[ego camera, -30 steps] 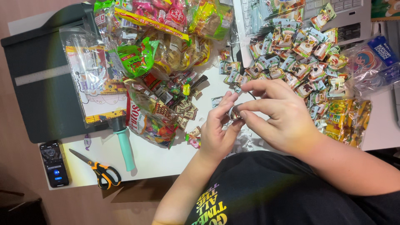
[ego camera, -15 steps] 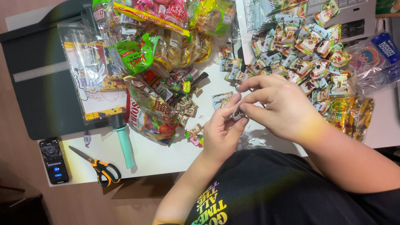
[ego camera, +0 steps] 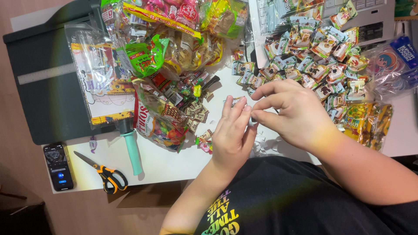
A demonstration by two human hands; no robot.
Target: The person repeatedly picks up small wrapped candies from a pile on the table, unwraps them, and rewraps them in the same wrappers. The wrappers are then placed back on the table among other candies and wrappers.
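Note:
My left hand (ego camera: pixel 231 135) and my right hand (ego camera: pixel 292 113) meet over the white table (ego camera: pixel 165 162), fingertips pinched together on a small wrapped candy (ego camera: pixel 238 101) that is mostly hidden between them. Behind my right hand lies a heap of small wrapped candies (ego camera: pixel 322 52). To the left of my left hand sits an open bag of mixed sweets (ego camera: pixel 163 119) with loose brown-and-white candies (ego camera: pixel 196 111) spilling from it. A pink wrapped candy (ego camera: pixel 203 143) lies just beside my left wrist.
Orange-handled scissors (ego camera: pixel 104 174), a teal-handled tool (ego camera: pixel 130 150) and a black phone (ego camera: pixel 58 166) lie at the table's near left corner. A dark grey box (ego camera: pixel 43 87) stands left. Clear printed bags (ego camera: pixel 102 82), a laptop (ego camera: pixel 370 17) and yellow packets (ego camera: pixel 365 124) crowd the back and right.
Both hands have stayed joined on the small candy; the fingers have shifted slightly as they work it, and the hands drifted a little toward me.

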